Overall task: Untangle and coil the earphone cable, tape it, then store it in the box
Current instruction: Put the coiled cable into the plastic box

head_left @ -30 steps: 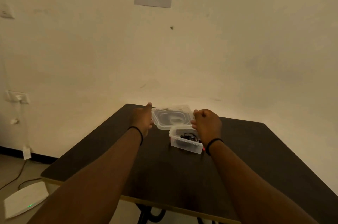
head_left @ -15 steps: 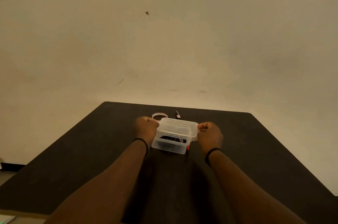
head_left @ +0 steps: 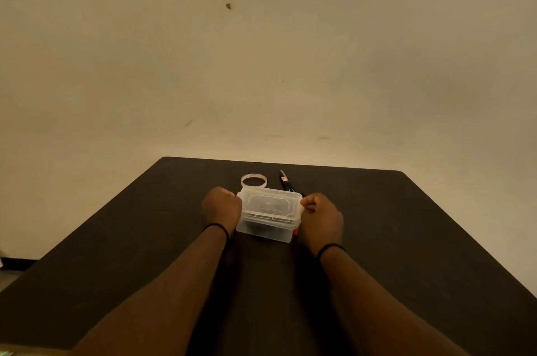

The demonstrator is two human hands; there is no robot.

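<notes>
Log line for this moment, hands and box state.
phase: closing box | lid: on box | left hand: gripping lid's left edge | right hand: gripping right edge | cable: dark mass inside, unclear

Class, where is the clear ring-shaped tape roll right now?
In the head view, the clear tape roll lies on the dark table, just behind the lidded clear plastic box, left of the black-handled tool.

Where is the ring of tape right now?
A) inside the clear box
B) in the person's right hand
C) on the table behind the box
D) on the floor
C: the ring of tape lies flat on the table, just past the clear box, which the left hand and right hand grip at its sides.
</notes>
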